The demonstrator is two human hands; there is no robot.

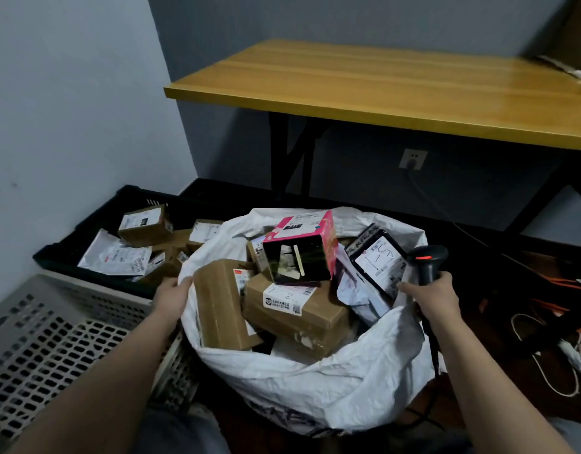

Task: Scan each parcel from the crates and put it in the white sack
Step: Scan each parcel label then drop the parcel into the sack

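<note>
My left hand (171, 298) has its grip curled on the left rim of the white sack (315, 381). My right hand (435, 298) has its grip closed tight round the black scanner (425, 262), and it also pinches the sack's right rim. A red light glows on the scanner's head.

The sack stands open between my arms and is full of parcels. Near the left is a tall brown box (217, 309). Beside it lies a flat brown box (295, 317) with a white label. A pink and black box (300, 249) sits tilted on top. At the right is a black parcel (379, 260) with a white label.

To my near left is a grey crate (50, 339) with holes. Farther left is a black crate (86, 234) holding more parcels, with a small brown box (145, 226) and a white bag (117, 255) among them.

Cables (544, 326) lie on the dark floor at the right. Far off stands a wooden bench (381, 83) against the grey wall, with a wall socket (412, 158) under it.
</note>
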